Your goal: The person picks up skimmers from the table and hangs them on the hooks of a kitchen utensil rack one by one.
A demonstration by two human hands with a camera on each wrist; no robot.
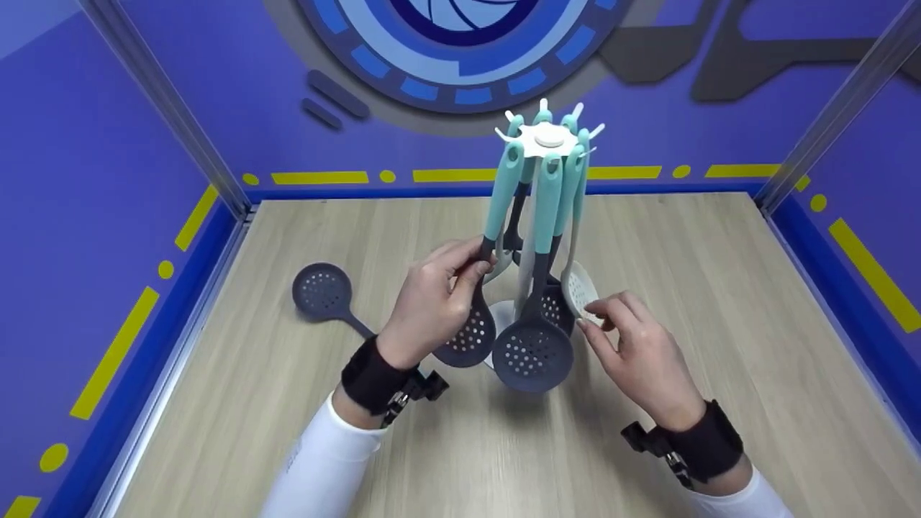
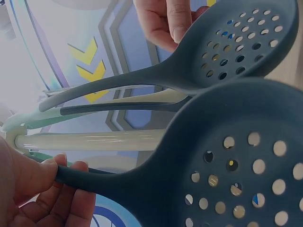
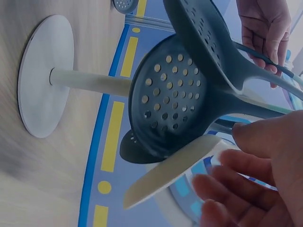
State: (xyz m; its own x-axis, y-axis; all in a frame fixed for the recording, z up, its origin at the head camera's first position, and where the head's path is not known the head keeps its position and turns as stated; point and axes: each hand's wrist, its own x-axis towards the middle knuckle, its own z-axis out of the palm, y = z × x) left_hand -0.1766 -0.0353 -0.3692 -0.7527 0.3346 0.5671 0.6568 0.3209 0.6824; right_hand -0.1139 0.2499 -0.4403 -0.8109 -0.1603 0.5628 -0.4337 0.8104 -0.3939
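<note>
A white utensil stand (image 1: pixel 548 138) carries several kitchen tools with mint-green handles. My left hand (image 1: pixel 437 298) pinches the dark neck of a perforated skimmer (image 1: pixel 471 338) between thumb and fingers, its handle up at the stand's top. Beside it hangs another dark skimmer (image 1: pixel 532 354), and behind that a dark perforated tool (image 1: pixel 555 308) is partly hidden. On the right side hangs a cream perforated skimmer (image 1: pixel 578 284). My right hand (image 1: pixel 637 352) is at its lower edge, fingers loosely bent; in the right wrist view, thumb and forefinger stand apart near its neck.
Left on the wooden table (image 1: pixel 719 288) lies one more dark skimmer (image 1: pixel 321 291), its handle running behind my left wrist. The stand's round white base (image 3: pixel 47 75) sits on the table. Blue panels (image 1: pixel 403 158) enclose the back and sides.
</note>
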